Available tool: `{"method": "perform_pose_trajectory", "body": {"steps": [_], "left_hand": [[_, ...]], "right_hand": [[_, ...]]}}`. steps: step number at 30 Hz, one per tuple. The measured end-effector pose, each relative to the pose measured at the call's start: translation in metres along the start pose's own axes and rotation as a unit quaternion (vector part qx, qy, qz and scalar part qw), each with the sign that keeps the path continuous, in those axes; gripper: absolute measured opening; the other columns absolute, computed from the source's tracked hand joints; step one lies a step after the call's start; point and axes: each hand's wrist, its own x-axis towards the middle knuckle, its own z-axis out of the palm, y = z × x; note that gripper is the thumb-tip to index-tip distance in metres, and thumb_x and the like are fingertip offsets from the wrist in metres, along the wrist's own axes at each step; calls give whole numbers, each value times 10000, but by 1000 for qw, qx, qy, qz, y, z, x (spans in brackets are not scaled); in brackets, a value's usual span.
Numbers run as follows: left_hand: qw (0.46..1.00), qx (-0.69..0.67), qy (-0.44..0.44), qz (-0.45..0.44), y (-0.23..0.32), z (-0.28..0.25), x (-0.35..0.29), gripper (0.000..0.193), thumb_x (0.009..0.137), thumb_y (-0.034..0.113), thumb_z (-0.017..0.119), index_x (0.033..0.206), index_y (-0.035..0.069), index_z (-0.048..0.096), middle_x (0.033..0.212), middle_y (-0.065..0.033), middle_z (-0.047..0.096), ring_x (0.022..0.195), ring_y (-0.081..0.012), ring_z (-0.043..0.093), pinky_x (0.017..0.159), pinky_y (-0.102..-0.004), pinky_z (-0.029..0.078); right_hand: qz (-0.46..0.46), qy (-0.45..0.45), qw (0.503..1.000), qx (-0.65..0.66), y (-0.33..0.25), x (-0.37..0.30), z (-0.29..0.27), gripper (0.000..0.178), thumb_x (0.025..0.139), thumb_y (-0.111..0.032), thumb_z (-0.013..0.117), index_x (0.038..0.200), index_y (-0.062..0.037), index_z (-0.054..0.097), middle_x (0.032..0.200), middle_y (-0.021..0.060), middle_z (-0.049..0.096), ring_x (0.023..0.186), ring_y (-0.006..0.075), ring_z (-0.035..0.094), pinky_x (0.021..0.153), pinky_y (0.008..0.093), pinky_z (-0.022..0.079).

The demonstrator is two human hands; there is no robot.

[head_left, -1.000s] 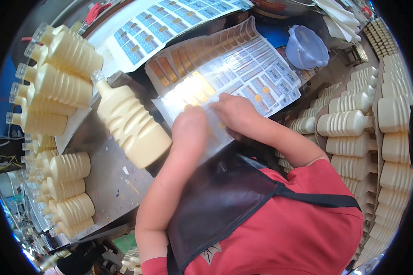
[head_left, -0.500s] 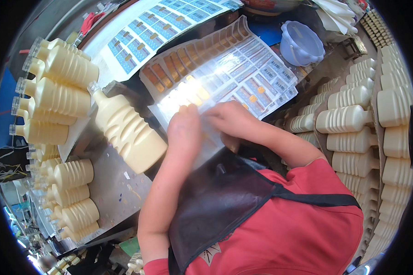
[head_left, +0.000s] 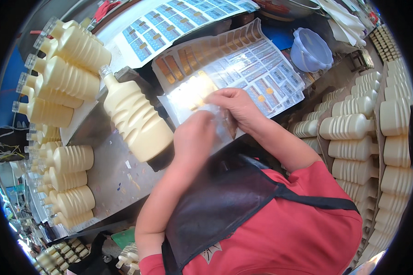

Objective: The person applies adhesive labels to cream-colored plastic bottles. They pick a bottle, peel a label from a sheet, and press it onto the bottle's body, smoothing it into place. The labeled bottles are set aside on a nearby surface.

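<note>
My right hand (head_left: 241,108) is closed in a pinch, with clear film (head_left: 224,124) at its fingers. Close beside it, my left hand (head_left: 194,137) is curled and smeared by motion, so what its fingers hold does not show. Both hands are over the near edge of a label sheet (head_left: 261,68), printed with brown strips and blue-and-white labels. Glare washes out the part by my fingertips. Just left of my left hand, a cream ribbed plastic bottle (head_left: 135,117) with a clear neck lies tilted on the work table (head_left: 119,183).
Cream bottles (head_left: 73,68) stand in rows along the table's left side. Another sheet of blue labels (head_left: 170,27) lies at the back. A pale blue basin (head_left: 309,50) is at the far right. Stacked bottles (head_left: 344,127) fill the right side, separated by boards.
My right hand has bent into a pinch, and film now shows between my hands. My left hand has moved down and right. The view has shifted slightly.
</note>
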Motion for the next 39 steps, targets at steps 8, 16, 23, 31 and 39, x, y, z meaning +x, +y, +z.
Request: {"method": "perform_pose_trajectory", "body": {"steps": [8,16,23,31,39], "left_hand": [[967,-222,49,-119,21,-51,1,322,917,110,780,1161,-18,613,857,4,652,750,-51,592,679,-191,476],[900,-364,156,-181,12,-91,-11,81,902,76,754,921,28,691,815,26,651,723,-23,544,654,-205,450],[866,-386,263,-181,-21,-126,-17,109,921,101,758,924,22,683,849,31,662,778,-22,565,706,-194,452],[848,-400,282,-203,-78,-145,8,189,975,222,723,944,40,678,823,52,636,702,-5,499,616,-186,391],[789,-489,307,-208,-110,-129,20,258,1064,302,564,1085,50,612,993,-14,632,914,-84,563,844,-271,492]], "right_hand": [[-199,-162,928,-269,-37,-17,13,192,864,-170,712,947,-5,764,798,102,743,756,142,694,725,295,533],[-138,-186,929,-290,-55,-7,43,202,871,-175,727,960,2,763,837,82,747,785,124,679,743,287,529],[-93,-202,962,-160,-67,20,92,184,910,-199,747,970,-27,722,826,-29,660,749,42,573,674,225,459],[-163,-161,949,-215,-61,74,140,298,919,-283,701,943,13,707,866,37,696,821,103,614,747,291,506],[-172,-103,945,-259,-59,84,150,274,878,-248,687,891,25,696,814,47,685,773,103,618,705,287,508]]}}
